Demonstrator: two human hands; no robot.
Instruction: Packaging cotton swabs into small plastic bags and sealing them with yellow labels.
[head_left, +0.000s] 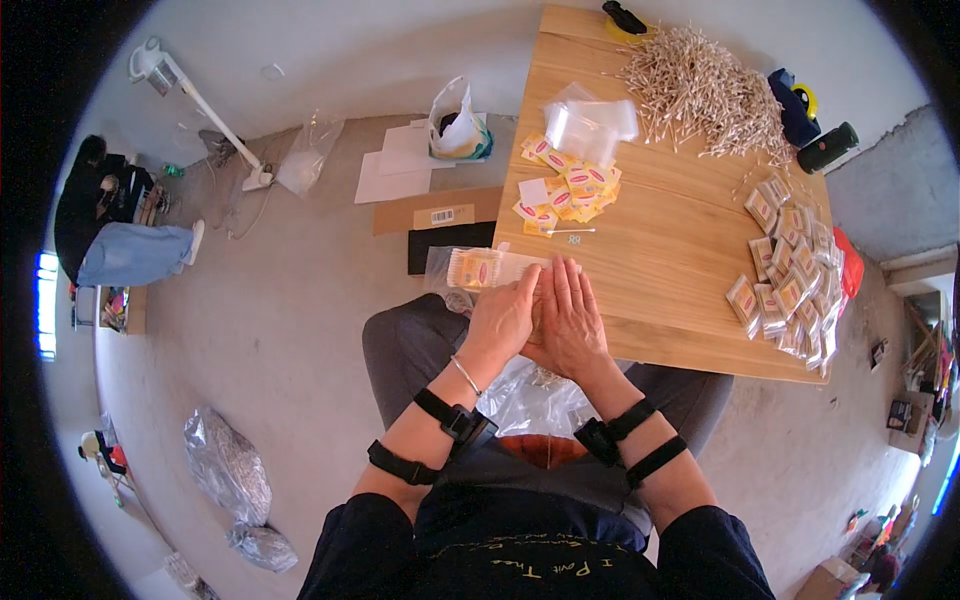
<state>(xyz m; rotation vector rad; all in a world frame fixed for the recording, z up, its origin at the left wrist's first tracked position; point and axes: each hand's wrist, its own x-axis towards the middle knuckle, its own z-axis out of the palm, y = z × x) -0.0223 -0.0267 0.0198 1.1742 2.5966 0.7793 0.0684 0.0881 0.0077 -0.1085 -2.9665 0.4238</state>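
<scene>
My left hand and my right hand meet at the table's near left edge, palms turned toward each other. The right fingers are straight and side by side; the left fingers curve against them. Whatever lies between the palms is hidden. Just left of the fingertips, a clear packet of cotton swabs with a yellow card sticks out over the edge. Beyond my hands are one loose cotton swab and a heap of yellow-and-white cards. A clear plastic bag rests on my lap below my wrists.
Clear empty bags lie past the cards on the wooden table. A large pile of cotton swabs covers the far end. Several filled packets are heaped at the right. Another person sits at far left.
</scene>
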